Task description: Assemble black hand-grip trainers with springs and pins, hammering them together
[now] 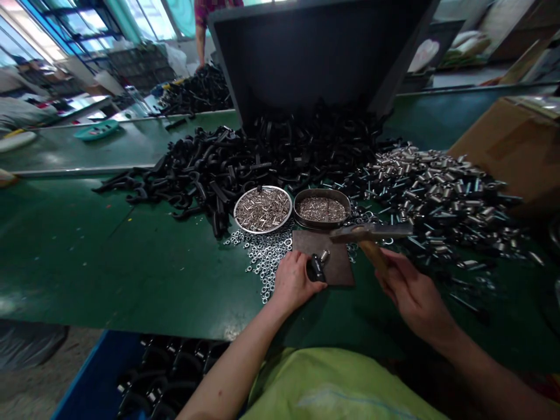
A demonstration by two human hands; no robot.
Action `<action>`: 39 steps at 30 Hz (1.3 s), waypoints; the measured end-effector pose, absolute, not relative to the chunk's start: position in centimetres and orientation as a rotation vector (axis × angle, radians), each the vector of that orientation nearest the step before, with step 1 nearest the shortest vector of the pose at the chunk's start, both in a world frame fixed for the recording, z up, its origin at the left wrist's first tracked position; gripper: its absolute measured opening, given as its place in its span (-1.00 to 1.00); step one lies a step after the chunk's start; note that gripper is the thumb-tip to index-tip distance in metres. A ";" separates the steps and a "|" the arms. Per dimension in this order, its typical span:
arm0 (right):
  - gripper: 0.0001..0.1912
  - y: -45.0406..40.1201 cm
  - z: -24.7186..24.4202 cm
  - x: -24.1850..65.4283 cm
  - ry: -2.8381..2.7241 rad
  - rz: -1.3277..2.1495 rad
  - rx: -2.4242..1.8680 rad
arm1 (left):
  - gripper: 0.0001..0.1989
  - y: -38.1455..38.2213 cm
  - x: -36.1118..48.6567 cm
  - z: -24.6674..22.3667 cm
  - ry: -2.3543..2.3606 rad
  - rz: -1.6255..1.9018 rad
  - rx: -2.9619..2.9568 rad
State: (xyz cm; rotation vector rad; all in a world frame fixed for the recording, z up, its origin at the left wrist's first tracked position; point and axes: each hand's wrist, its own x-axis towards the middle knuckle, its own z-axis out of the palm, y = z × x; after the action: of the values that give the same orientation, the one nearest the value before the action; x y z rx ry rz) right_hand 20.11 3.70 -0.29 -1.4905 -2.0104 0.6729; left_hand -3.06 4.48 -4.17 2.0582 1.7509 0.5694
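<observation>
My left hand (294,281) grips a small black part (318,269) with a shiny metal spring or threaded piece (324,255) at its top, on a dark square plate (341,265). In my right hand (409,291) is the wooden handle of a hammer (371,234), its metal head raised over the plate's upper right. Behind the plate stand a round dish of small metal pins (263,230) and an oval tin of tiny metal pieces (322,224). Metal rings (268,256) lie scattered left of the plate.
Black parts (210,169) heap up before a large tilted grey bin (306,58). Metal cylinders (441,181) pile up at the right, near a cardboard box (507,146). A blue crate (90,379) of black parts sits below the table's front edge. A person's arm (200,44) shows behind.
</observation>
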 end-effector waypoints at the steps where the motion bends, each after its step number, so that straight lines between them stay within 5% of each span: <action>1: -0.61 3.8 -0.4 19.3 -2.075 0.665 -1.437 | -0.42 4.5 -3.0 -4.2 1.754 0.570 2.062; 12: -0.65 3.6 3.7 17.4 -2.134 0.218 -1.192 | -0.41 4.6 -3.1 -4.3 1.774 0.543 2.071; 18: -0.67 3.9 -1.0 17.5 -2.368 0.225 -1.382 | -0.41 4.6 -3.0 -4.5 1.768 0.566 2.083; 31: -0.63 3.9 -2.9 18.6 -2.443 0.185 -1.422 | -0.44 4.7 -3.1 -4.4 1.751 0.543 2.086; 39: -0.63 1.2 -5.7 26.3 -2.369 -0.571 -1.722 | -0.42 5.2 -3.7 -4.5 1.674 0.504 2.151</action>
State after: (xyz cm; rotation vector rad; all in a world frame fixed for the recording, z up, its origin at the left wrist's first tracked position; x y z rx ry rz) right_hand 26.31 1.20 -5.70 -1.7219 -2.3695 -0.5712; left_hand -3.75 5.16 -4.52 2.1510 1.6739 0.5043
